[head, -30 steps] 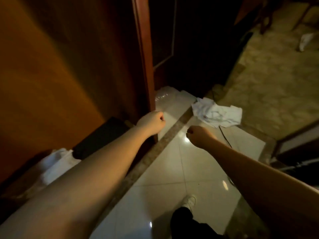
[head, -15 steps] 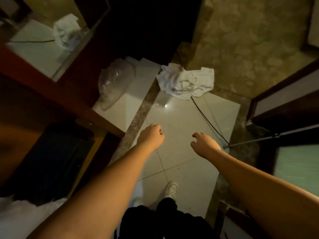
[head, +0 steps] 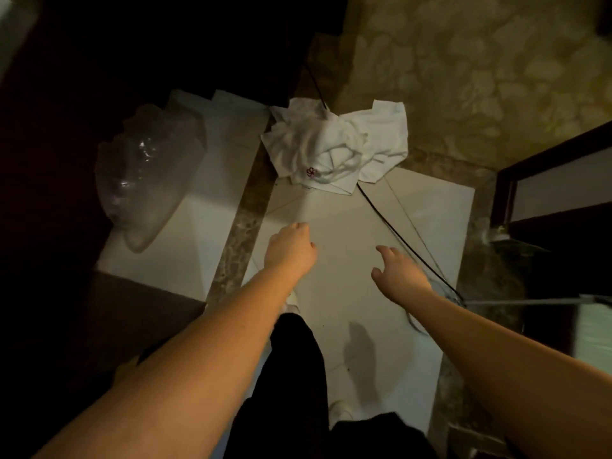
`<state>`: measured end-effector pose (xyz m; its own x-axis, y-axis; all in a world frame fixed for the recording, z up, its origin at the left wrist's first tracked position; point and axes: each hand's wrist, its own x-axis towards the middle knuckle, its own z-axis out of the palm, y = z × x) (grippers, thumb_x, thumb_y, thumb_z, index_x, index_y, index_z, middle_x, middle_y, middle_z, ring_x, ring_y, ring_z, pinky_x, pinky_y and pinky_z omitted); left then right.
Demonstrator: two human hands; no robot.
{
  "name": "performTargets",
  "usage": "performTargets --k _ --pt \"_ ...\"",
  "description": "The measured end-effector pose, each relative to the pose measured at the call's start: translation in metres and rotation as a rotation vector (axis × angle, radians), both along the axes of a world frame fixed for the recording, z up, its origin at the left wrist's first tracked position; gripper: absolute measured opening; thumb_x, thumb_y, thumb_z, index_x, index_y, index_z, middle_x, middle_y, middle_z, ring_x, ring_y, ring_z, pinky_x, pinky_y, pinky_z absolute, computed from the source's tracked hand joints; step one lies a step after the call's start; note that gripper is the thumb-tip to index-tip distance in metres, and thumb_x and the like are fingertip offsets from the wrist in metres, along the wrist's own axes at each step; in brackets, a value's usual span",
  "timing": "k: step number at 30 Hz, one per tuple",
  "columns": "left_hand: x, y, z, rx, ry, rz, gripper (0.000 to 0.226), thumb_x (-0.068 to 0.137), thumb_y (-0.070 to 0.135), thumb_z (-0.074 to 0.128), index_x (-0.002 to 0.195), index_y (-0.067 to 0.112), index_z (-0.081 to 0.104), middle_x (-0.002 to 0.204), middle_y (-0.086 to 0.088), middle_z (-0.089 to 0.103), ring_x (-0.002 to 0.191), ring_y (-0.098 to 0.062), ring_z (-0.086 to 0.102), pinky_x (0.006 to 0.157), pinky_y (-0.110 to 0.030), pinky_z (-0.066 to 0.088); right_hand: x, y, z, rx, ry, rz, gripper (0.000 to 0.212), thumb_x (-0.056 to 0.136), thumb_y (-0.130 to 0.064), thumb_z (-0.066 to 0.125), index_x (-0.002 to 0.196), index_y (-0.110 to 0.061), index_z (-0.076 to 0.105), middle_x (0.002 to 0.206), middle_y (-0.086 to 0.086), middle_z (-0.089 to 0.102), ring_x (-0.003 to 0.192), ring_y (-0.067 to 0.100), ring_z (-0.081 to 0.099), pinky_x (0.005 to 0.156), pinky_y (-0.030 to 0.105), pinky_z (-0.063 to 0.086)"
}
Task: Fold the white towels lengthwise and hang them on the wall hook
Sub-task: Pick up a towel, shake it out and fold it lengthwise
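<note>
- The fingers [head: 299,231] of the left hand [head: 291,250] are being curled loosely inward; nothing is being held.
- The fingers [head: 385,251] of the right hand [head: 399,276] are being kept spread and relaxed; nothing is being held.
- Both hands are being extended forward above the pale floor tiles [head: 347,233], well apart from each other.
- The white towels [head: 334,147] are being left crumpled in a heap on the floor, ahead of both hands and untouched.
- A black cable [head: 397,226] is being routed under the heap and past the right hand.
- A clear plastic bag [head: 145,180] is being shown left of the towels.
</note>
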<state>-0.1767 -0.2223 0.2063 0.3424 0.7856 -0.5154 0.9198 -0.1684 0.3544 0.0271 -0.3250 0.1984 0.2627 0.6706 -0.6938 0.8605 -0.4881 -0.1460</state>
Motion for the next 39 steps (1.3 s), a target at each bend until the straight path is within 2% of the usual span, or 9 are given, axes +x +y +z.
performTargets --k 7,12,16,21,24,28,31,34,39 --pt "0.023 0.096 -0.084 -0.068 0.033 -0.026 0.033 0.097 0.021 0.045 0.126 0.009 0.054 0.128 -0.012 0.054 0.114 -0.033 0.054 0.090 -0.039 0.044 0.021 0.106 -0.083 0.020 0.031 -0.113 0.058 0.100 -0.030 0.050 0.154 -0.015 0.034 0.156 0.010 0.039 0.139 0.030 0.040 0.110 0.042 0.036" --pt "0.076 0.154 -0.159 -0.142 -0.006 -0.043 0.045 0.096 0.020 0.044 0.141 0.012 0.042 0.148 -0.009 0.038 0.132 -0.033 0.041 0.103 -0.044 0.041 0.061 0.175 -0.160 0.120 0.008 -0.143 0.065 0.097 -0.031 0.056 0.155 -0.014 0.031 0.155 0.011 0.039 0.138 0.032 0.039 0.110 0.044 0.035" --pt "0.133 0.200 -0.234 -0.010 -0.012 -0.159 0.046 0.095 0.019 0.048 0.141 0.013 0.043 0.145 -0.009 0.042 0.131 -0.031 0.041 0.101 -0.039 0.037 0.105 0.228 -0.229 0.235 -0.014 -0.185 0.070 0.094 -0.030 0.062 0.155 -0.012 0.031 0.152 0.013 0.041 0.136 0.034 0.041 0.107 0.045 0.037" --pt "0.196 0.248 -0.322 0.052 -0.016 -0.200 0.038 0.094 0.014 0.049 0.131 0.013 0.045 0.142 -0.010 0.039 0.128 -0.031 0.039 0.096 -0.040 0.036 0.156 0.276 -0.309 0.234 0.005 -0.268 0.069 0.094 -0.035 0.066 0.152 -0.012 0.036 0.150 0.014 0.044 0.135 0.036 0.044 0.107 0.046 0.038" --pt "0.218 0.276 -0.358 0.138 -0.002 -0.138 0.056 0.095 0.021 0.057 0.145 0.016 0.034 0.152 -0.009 0.027 0.133 -0.031 0.033 0.102 -0.043 0.039 0.171 0.302 -0.343 0.234 0.070 -0.335 0.075 0.091 -0.039 0.071 0.152 -0.014 0.036 0.147 0.013 0.049 0.132 0.033 0.049 0.107 0.046 0.043" --pt "0.222 0.308 -0.384 0.304 0.039 -0.141 0.066 0.098 0.024 0.055 0.154 0.017 0.021 0.157 -0.012 0.021 0.133 -0.033 0.032 0.101 -0.043 0.042 0.175 0.337 -0.368 0.301 0.160 -0.390 0.069 0.094 -0.041 0.068 0.151 -0.015 0.039 0.143 0.012 0.052 0.128 0.032 0.053 0.104 0.043 0.044" --pt "0.224 0.325 -0.388 0.380 0.018 -0.246 0.037 0.098 0.016 0.049 0.135 0.015 0.047 0.138 -0.011 0.043 0.122 -0.033 0.044 0.092 -0.044 0.044 0.172 0.354 -0.378 0.348 0.165 -0.395 0.037 0.100 -0.033 0.058 0.126 -0.007 0.062 0.126 0.016 0.064 0.115 0.034 0.059 0.086 0.033 0.043" --pt "0.229 0.333 -0.383 0.315 -0.055 -0.125 0.026 0.098 0.010 0.045 0.119 0.015 0.058 0.126 -0.010 0.054 0.113 -0.031 0.051 0.090 -0.042 0.046 0.173 0.352 -0.375 0.395 0.209 -0.480 0.025 0.101 -0.020 0.051 0.116 -0.005 0.064 0.118 0.018 0.066 0.103 0.033 0.058 0.078 0.028 0.035" --pt "0.219 0.315 -0.359 0.190 -0.147 -0.048 0.026 0.097 0.012 0.047 0.120 0.017 0.057 0.134 -0.010 0.049 0.121 -0.032 0.042 0.100 -0.041 0.039 0.180 0.327 -0.332 0.447 0.244 -0.561 0.021 0.100 -0.024 0.047 0.103 -0.006 0.057 0.084 0.004 0.055 0.086 0.027 0.051 0.072 0.033 0.032"
